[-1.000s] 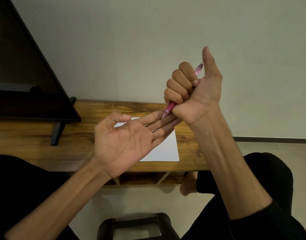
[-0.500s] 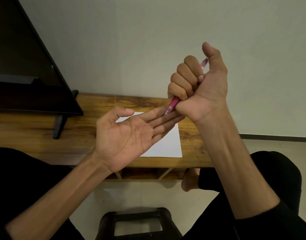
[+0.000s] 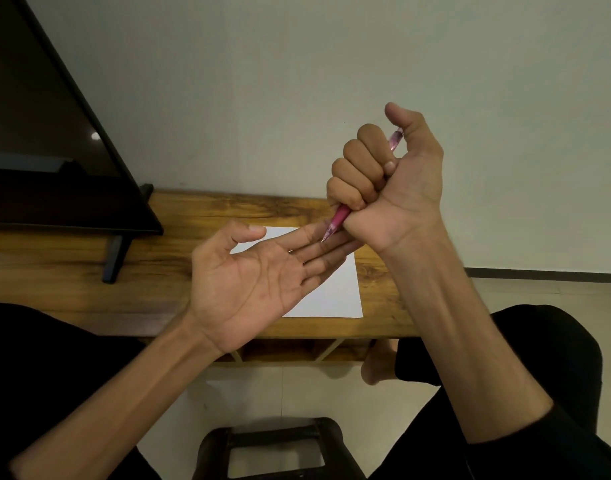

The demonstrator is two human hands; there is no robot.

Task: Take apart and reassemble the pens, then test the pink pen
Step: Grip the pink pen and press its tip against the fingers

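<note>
My right hand grips the pink pen in a fist, raised above the wooden table. The pen's clear top end sticks out by my thumb and its tip points down and to the left. My left hand is held palm up with straight fingers, and the pen tip touches or hovers just over those fingers. A white sheet of paper lies on the table under both hands, partly hidden by them. No other pen shows.
A low wooden table stands against a pale wall. A dark screen on a black stand fills the left. My legs in black clothing flank a dark stool on the tiled floor.
The view has shifted slightly upward. Both hands keep nearly the same pose, with the pen tip still at my left fingers; my thumb has bent nearer the pen's top.
</note>
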